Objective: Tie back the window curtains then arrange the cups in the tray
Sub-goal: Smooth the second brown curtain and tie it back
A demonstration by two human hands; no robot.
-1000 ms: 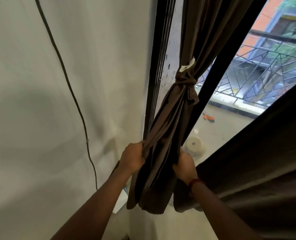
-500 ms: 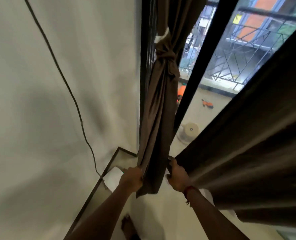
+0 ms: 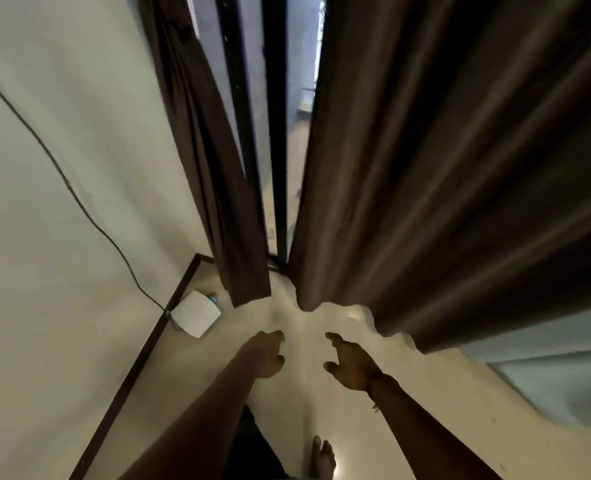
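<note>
At lower centre of the head view, we found the left hand [image 3: 264, 355] and the right hand [image 3: 351, 363] both empty, fingers loosely spread, below the curtain hems and touching neither. The narrow curtain [image 3: 217, 188] hung bunched at upper centre-left; its tie was out of view. The wide curtain [image 3: 443, 168] filled the right, loose. We judged it next: gather every fold from the free edge, bunch well above the hem, then tie. No cups or tray showed.

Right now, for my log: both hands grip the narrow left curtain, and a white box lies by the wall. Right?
No: the head view shows left hand and right hand open, clear of the narrow left curtain, gripping nothing. The white box is by the wall.
</note>
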